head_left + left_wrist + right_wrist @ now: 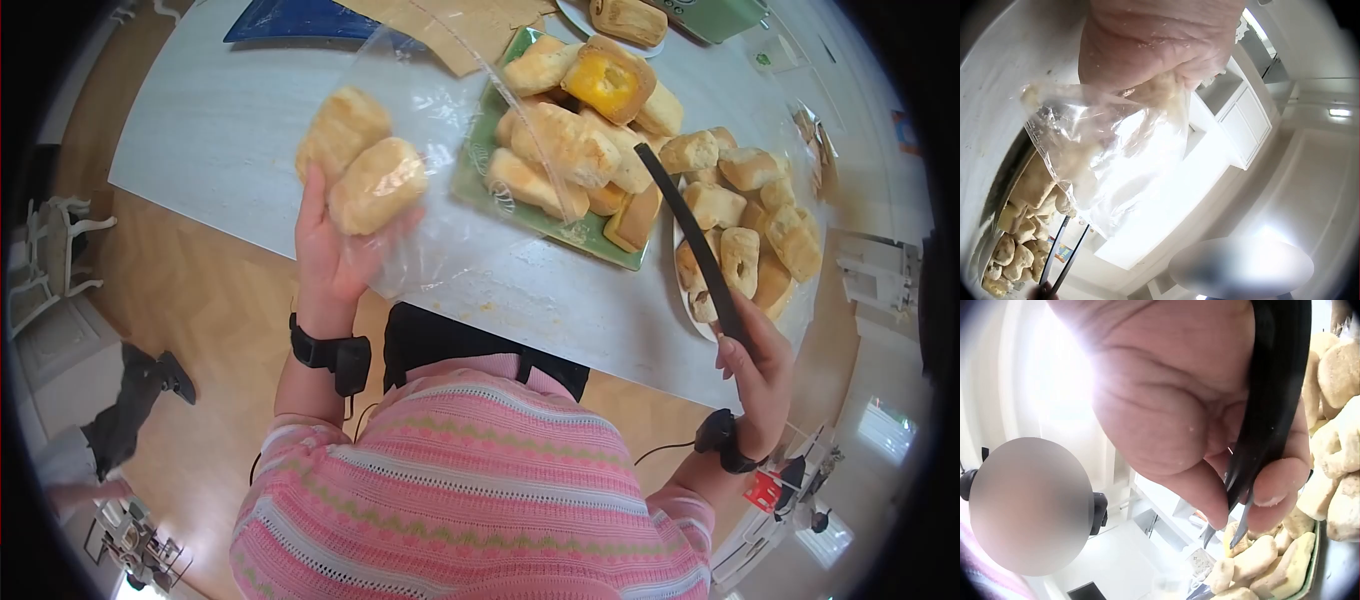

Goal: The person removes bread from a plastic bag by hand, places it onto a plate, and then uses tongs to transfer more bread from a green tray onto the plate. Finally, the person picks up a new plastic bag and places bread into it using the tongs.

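Note:
My left hand (335, 265) grips a clear plastic bag (435, 115) from below, its thumb up along the side. Two pale bread rolls (380, 187) sit side by side inside, and the bag's loose open end spreads to the right over a green plate (476, 150) piled with rolls. In my right hand (765, 360) is a pair of black tongs (695, 235), gripped near the base. Their tips point up and away, with nothing between them in the right wrist view. Beneath the tongs, more bread pieces (738, 255) fill a white oval plate (688, 308).
At the back of the table (200, 150) lie a blue tray (290, 20) and brown paper (475, 35). A roll on a small plate (577, 12) stands beside a green appliance (715, 18). Another person's leg (130, 400) shows on the floor at left.

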`<state>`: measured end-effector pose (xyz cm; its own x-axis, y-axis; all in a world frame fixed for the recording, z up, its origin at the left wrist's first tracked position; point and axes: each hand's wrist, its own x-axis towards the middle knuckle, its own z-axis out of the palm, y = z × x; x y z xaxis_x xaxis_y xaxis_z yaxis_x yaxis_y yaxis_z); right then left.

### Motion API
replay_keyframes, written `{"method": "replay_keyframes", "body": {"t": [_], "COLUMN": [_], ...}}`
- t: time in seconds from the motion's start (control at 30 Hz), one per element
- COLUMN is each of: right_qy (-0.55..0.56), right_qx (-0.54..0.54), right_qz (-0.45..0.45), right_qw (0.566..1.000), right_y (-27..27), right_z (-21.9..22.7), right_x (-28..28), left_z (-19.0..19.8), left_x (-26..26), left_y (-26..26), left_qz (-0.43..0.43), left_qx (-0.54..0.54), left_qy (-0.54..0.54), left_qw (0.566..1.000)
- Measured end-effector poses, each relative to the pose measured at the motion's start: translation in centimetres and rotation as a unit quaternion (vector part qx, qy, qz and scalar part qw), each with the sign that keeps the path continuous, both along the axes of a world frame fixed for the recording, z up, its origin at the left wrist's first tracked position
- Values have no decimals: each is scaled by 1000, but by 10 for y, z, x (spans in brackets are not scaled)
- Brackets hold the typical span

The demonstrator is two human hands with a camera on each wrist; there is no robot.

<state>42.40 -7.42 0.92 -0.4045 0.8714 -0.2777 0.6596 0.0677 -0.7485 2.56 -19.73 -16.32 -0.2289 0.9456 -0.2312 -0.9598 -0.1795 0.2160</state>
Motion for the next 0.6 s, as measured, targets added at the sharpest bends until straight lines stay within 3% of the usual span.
{"method": "replay_keyframes", "body": {"t": [0.07, 0.43, 0.6], "right_qy": [6, -50, -26], "right_qx": [-19, 85, 43], "right_qz": [-4, 69, 32], "right_qw": [1000, 993, 998], "right_y": [-2, -4, -4], "right_z": [-7, -26, -37], "right_x": [2, -25, -32], "left_z": [-4, -8, -5], "left_x": [1, 4, 5], "left_y": [2, 4, 3], "left_qz": [29, 3, 10], "left_qx": [12, 49, 25], "left_qy": [-30, -28, -15], "left_qw": [999, 998, 1000]}}
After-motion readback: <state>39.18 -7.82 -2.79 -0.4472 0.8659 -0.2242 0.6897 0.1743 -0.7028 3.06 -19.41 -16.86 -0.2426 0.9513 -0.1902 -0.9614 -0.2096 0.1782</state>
